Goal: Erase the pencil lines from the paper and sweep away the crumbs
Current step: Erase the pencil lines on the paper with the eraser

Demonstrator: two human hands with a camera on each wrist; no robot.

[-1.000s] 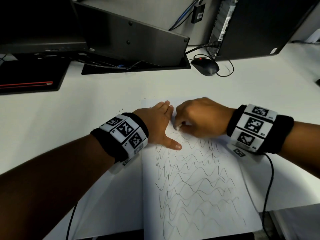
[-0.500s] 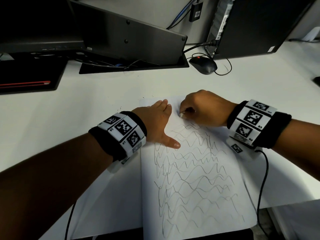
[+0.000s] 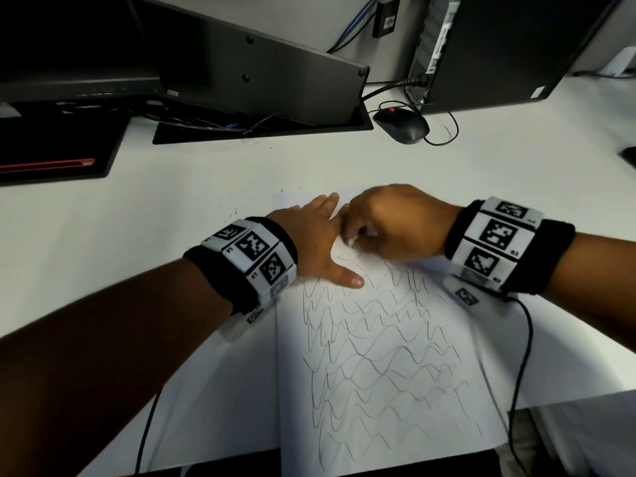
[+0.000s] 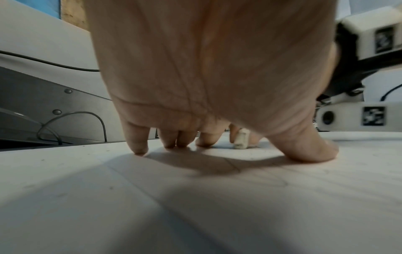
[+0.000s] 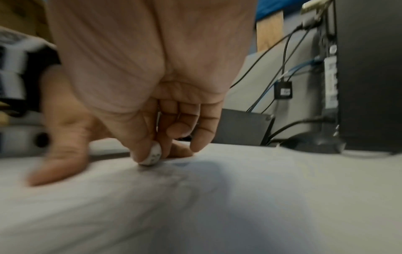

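Observation:
A white sheet of paper (image 3: 385,356) covered in wavy pencil lines lies on the white desk. My left hand (image 3: 316,242) lies flat on its upper left part, fingers straight and thumb spread, pressing it down (image 4: 217,86). My right hand (image 3: 392,222) pinches a small white eraser (image 3: 350,241) between thumb and fingers, its tip touching the paper near the top edge, just right of the left hand. The eraser (image 5: 152,155) shows worn and grey-smudged in the right wrist view, and behind the left fingers as the eraser (image 4: 241,141). Dark crumbs (image 3: 234,213) lie scattered on the desk beyond the left hand.
A black mouse (image 3: 401,125) with its cable lies behind the paper. A tilted dark monitor back (image 3: 258,63) and a black computer tower (image 3: 499,46) stand at the desk's rear. A black pad with a red stripe (image 3: 51,160) sits far left. Wrist cables trail over the near desk edge.
My right hand with the eraser has rubbed back and forth near the paper's top, now shifted slightly down and left, blurred by motion. The left hand has stayed pressed on the sheet.

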